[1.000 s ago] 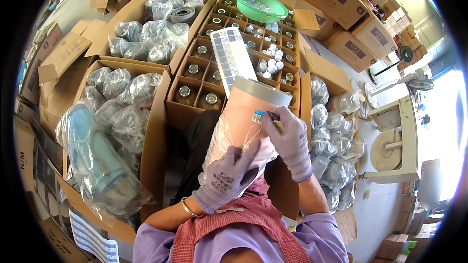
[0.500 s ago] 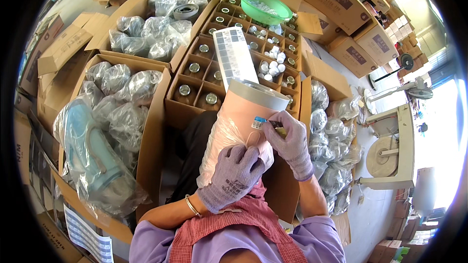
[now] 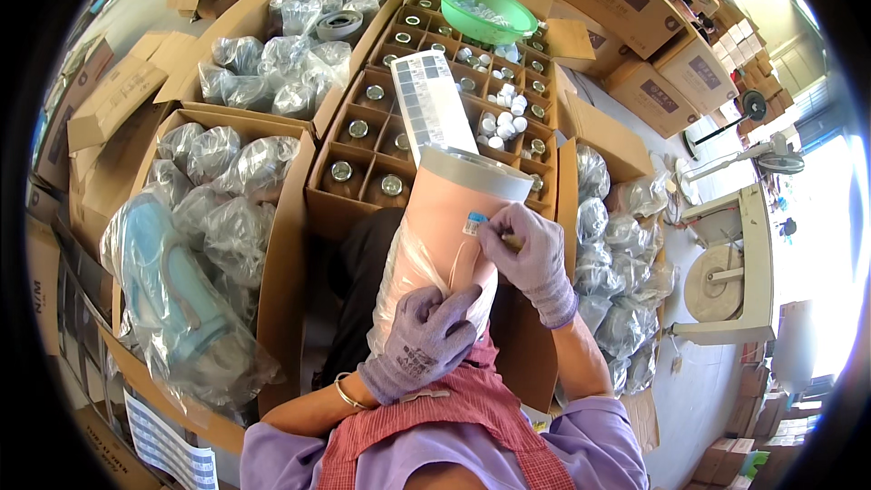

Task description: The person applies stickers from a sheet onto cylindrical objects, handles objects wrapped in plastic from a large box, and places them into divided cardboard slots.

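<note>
A pink cylindrical jug body (image 3: 435, 218) with a grey rim leans across my lap, its rim pointing away from me. A clear plastic bag (image 3: 396, 283) is bunched around its lower part. My left hand (image 3: 425, 338), in a grey-purple glove, is closed on the bag against the jug's near end. My right hand (image 3: 531, 259), gloved alike, is pinched at the jug's right side, beside a small blue-and-white sticker (image 3: 474, 222). What its fingertips hold, if anything, is too small to make out. Beyond the rim lies a sheet of labels (image 3: 431, 102).
A divided carton (image 3: 319, 183) holds silver-topped glass liners, white caps and a green basin (image 3: 485, 23). At the left, a carton (image 3: 283, 254) holds bagged parts and a bagged blue jug (image 3: 172, 263). Bagged parts (image 3: 626, 277) fill another carton at the right, near a fan (image 3: 780, 159).
My left hand has shifted slightly down and left, its fingers now lower on the jug. The right hand has moved a little left, staying pinched close to the sticker. The jug's upper part shifted slightly left.
</note>
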`<state>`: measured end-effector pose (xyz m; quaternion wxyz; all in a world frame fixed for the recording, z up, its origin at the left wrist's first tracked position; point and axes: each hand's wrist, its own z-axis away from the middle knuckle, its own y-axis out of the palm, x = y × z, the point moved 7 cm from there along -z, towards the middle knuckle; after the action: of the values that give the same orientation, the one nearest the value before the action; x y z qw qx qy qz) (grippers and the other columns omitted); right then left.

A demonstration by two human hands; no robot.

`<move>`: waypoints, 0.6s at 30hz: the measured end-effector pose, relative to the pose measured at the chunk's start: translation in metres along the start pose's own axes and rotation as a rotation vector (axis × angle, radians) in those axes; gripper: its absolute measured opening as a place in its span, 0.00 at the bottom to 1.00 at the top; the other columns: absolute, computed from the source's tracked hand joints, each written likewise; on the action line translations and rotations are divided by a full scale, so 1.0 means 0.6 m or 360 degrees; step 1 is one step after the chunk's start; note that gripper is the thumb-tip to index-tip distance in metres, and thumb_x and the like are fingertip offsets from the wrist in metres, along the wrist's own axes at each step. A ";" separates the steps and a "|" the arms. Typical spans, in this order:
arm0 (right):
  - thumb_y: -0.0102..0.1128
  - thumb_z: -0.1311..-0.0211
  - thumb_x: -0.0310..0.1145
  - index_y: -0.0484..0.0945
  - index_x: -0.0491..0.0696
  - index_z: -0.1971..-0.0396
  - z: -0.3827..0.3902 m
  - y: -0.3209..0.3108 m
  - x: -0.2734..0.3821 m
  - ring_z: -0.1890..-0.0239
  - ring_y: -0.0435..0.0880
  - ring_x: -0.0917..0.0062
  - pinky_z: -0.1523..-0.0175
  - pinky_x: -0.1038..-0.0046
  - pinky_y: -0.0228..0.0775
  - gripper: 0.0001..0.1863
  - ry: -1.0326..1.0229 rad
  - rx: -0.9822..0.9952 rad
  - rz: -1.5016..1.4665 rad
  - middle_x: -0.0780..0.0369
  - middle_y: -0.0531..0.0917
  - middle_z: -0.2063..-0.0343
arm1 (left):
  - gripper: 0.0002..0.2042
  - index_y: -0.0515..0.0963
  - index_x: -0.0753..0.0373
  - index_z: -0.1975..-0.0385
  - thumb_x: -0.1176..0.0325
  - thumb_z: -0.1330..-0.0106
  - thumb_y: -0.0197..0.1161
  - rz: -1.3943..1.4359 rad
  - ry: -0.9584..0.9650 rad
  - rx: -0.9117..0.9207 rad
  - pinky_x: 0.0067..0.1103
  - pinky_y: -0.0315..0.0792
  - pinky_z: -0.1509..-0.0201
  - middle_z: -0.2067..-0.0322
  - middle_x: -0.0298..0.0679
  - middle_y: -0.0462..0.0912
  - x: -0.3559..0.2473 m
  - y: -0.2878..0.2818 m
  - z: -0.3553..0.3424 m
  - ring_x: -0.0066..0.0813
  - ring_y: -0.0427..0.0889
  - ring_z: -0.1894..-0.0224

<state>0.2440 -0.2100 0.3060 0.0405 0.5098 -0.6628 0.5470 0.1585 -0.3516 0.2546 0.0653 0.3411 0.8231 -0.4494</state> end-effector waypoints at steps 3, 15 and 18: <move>0.69 0.50 0.28 0.73 0.49 0.78 0.008 -0.001 0.023 0.84 0.76 0.72 0.78 0.71 0.66 0.11 -0.0503 -0.0024 0.0244 0.64 0.75 0.85 | 0.09 0.80 0.54 0.71 0.67 0.53 0.69 0.0059 -0.0007 0.0001 0.32 0.67 0.50 0.45 0.37 0.74 -0.001 -0.002 0.004 0.39 0.71 0.58; 0.70 0.55 0.35 0.74 0.49 0.75 0.030 -0.004 0.048 0.79 0.79 0.73 0.75 0.72 0.69 0.13 -0.1138 0.0065 0.0474 0.65 0.76 0.78 | 0.10 0.76 0.52 0.75 0.65 0.56 0.71 0.0205 0.0099 0.0039 0.31 0.66 0.56 0.48 0.37 0.77 0.011 -0.018 0.008 0.38 0.72 0.62; 0.70 0.57 0.35 0.74 0.49 0.75 0.031 -0.006 0.048 0.78 0.79 0.73 0.74 0.72 0.72 0.13 -0.1190 0.0089 0.0419 0.64 0.77 0.78 | 0.11 0.76 0.53 0.75 0.64 0.57 0.71 0.0240 0.0151 0.0058 0.31 0.66 0.54 0.47 0.38 0.77 0.017 -0.016 0.011 0.36 0.73 0.63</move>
<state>0.2420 -0.2417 0.3185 -0.2881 0.5854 -0.6763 0.3420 0.1434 -0.3551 0.2531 0.0535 0.4241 0.7889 -0.4415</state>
